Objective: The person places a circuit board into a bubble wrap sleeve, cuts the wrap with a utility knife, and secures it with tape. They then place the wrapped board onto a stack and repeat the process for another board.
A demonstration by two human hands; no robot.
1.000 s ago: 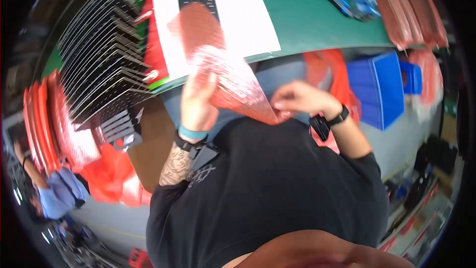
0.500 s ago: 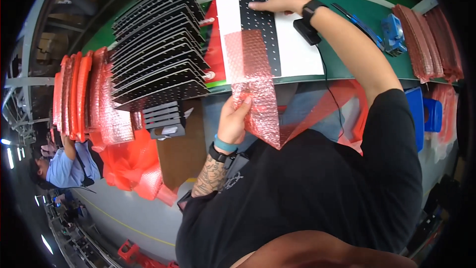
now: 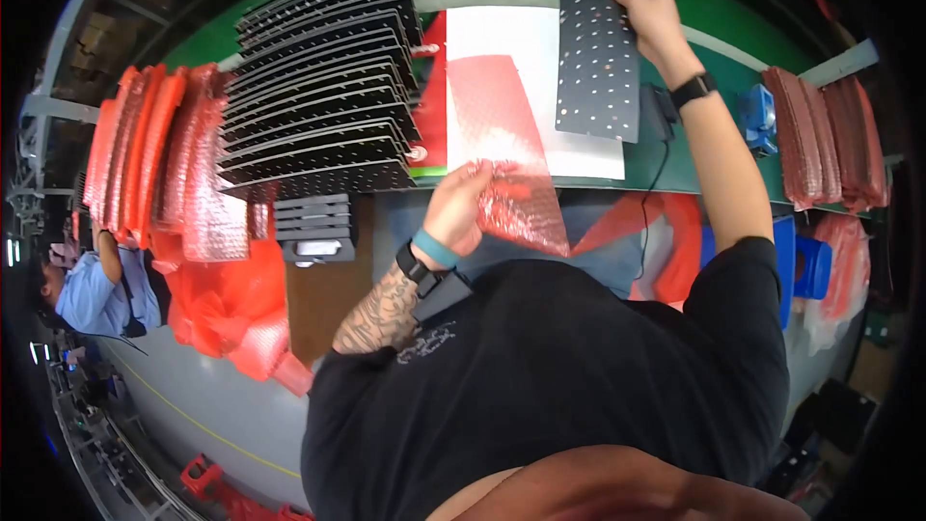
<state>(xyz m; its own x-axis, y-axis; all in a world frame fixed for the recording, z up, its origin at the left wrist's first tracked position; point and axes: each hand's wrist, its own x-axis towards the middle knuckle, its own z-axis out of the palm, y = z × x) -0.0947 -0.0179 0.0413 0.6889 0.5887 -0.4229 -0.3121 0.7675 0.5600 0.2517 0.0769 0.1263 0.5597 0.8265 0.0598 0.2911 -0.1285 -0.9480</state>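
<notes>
My left hand grips the near end of a red bubble-wrap bag that lies flat on a white sheet on the green bench. My right hand reaches far forward and holds the top edge of a black perforated panel, which hangs tilted over the white sheet, to the right of the bag. A tall stack of the same black panels stands just left of the bag.
Rows of red bubble-wrapped panels stand at far left and at far right. A small blue device sits on the bench. Blue crates lie below the bench. Another person in blue works at far left.
My right hand has lifted the black panel off the white sheet and drawn it to the right. My left hand has laid the red bag flatter on the sheet.
</notes>
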